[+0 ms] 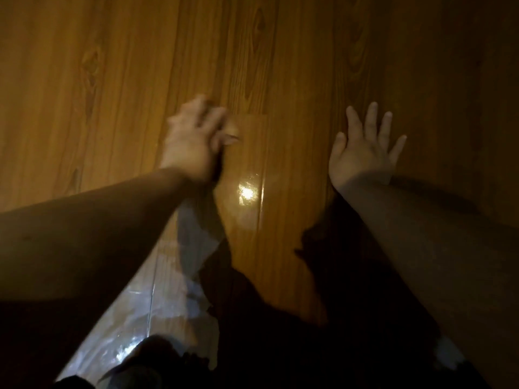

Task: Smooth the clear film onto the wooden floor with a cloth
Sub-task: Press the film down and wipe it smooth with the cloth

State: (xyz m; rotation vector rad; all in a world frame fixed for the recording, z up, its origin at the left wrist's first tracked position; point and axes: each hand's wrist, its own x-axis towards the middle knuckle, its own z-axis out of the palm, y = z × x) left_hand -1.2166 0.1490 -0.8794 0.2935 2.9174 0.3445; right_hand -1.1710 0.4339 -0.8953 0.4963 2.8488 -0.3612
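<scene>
Two bare hands are working over a glossy, amber-brown wooden plank floor (112, 80), which is stretching away open and uncluttered toward the top, left and right of the frame, leaving plenty of bare boards around both hands. One sheet of clear, shiny plastic film (247, 169) is lying on the boards between the two forearms, its straight far edge running just beside the left hand's fingers and its right edge running down the plank, with a bright spot of light glaring off its surface. Nearer the person, at lower left, the film is lifting off the floor in pale, crinkled folds (157, 290) and disappearing under the left forearm. The left hand (193, 141), blurred by motion, is reaching forward with its back to the camera and its fingers curled down at the film's far corner; something pale and small is showing under the fingertips, but it is too blurred to tell whether this is a cloth, or whether the hand is gripping it. The right hand (365, 153) is spread wide, all five fingers splayed and holding nothing, hovering or resting flat over bare wood just right of the film's edge. Both forearms are lying in deep shadow, and dark shapes are filling the bottom of the frame.
</scene>
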